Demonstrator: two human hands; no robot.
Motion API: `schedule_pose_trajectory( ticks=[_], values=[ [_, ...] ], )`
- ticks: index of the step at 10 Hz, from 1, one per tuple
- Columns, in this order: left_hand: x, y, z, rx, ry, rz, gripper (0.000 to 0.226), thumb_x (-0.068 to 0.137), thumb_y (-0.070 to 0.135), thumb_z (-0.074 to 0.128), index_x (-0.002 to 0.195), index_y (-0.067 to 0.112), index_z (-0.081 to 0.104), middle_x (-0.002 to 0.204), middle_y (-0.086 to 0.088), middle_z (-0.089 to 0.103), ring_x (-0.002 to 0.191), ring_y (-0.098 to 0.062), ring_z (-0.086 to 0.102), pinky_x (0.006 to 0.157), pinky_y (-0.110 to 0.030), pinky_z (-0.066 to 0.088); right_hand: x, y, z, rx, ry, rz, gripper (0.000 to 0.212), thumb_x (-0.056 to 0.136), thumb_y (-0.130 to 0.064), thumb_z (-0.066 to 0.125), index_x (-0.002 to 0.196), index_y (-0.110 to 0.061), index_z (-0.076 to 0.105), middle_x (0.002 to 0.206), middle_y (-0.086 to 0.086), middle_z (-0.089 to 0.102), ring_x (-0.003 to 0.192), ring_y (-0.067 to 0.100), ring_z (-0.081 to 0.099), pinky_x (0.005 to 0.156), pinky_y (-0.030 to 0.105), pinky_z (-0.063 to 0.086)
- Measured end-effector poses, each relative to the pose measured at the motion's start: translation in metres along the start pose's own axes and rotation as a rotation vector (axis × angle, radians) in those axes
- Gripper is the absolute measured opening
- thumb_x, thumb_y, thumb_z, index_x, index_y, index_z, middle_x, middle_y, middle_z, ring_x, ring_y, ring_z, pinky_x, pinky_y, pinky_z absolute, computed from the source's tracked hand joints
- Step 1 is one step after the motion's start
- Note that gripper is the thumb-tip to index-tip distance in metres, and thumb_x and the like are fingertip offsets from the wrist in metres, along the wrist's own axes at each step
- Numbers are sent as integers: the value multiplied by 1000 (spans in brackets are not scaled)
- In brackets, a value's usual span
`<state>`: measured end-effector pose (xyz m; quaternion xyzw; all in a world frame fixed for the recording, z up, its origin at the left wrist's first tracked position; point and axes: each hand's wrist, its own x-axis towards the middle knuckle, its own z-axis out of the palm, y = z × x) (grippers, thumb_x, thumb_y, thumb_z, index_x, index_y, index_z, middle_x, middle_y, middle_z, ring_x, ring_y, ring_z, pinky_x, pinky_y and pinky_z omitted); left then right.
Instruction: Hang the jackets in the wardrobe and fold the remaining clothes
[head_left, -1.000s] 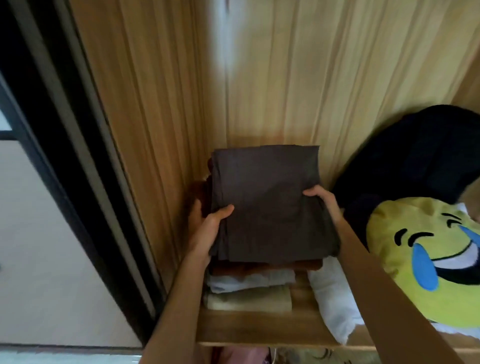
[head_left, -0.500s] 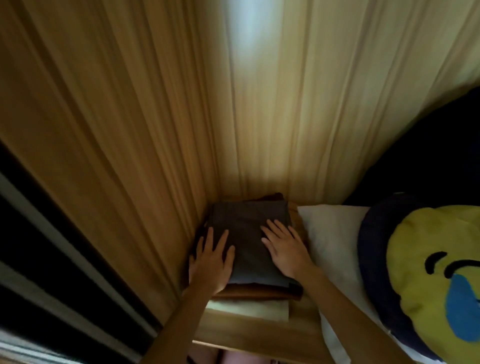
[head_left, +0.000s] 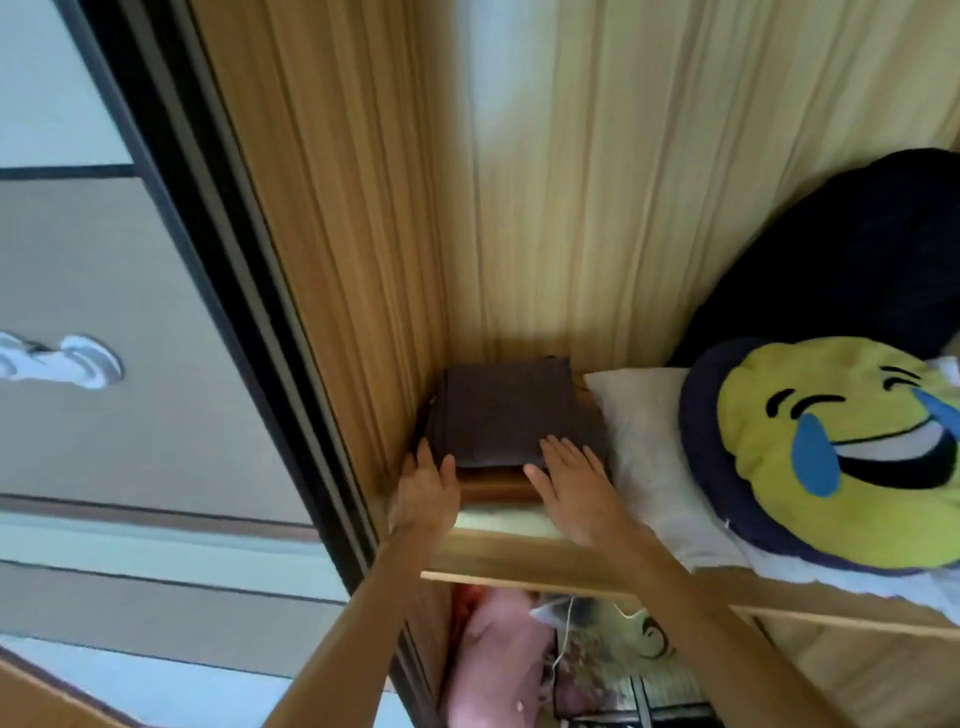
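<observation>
A folded dark brown garment (head_left: 511, 410) lies on top of a stack of folded clothes (head_left: 498, 486) in the left back corner of a wooden wardrobe shelf (head_left: 519, 564). My left hand (head_left: 426, 491) lies flat with straight fingers against the stack's front left corner. My right hand (head_left: 574, 480) lies flat at the stack's front right, fingertips on the dark garment's near edge. Neither hand grips anything.
A white pillow (head_left: 654, 457) lies right of the stack, with a yellow laughing-face cushion (head_left: 841, 441) on it and a dark bulky item (head_left: 852, 260) behind. The wardrobe's sliding door frame (head_left: 218, 249) runs on the left. Pink cloth (head_left: 493, 654) hangs below the shelf.
I set the dark garment down on the stack and pushed it into the corner. Both hands have since slid back from its top to the stack's near edge.
</observation>
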<state>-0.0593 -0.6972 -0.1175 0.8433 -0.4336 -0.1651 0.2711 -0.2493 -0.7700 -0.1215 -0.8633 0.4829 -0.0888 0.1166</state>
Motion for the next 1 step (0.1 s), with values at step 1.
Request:
schedule_pose_trajectory(
  ticks=[1],
  values=[
    [-37,-9,-15,-87,-2,105,56,105,40,35,153,12,30,147,-22,47,128,-42,51,105,-46,43,-45,-28,1,1,97,-26,122,72,-76,-31,153,-13,33,160,4,35,149,19,25,123,37,12]
  ],
)
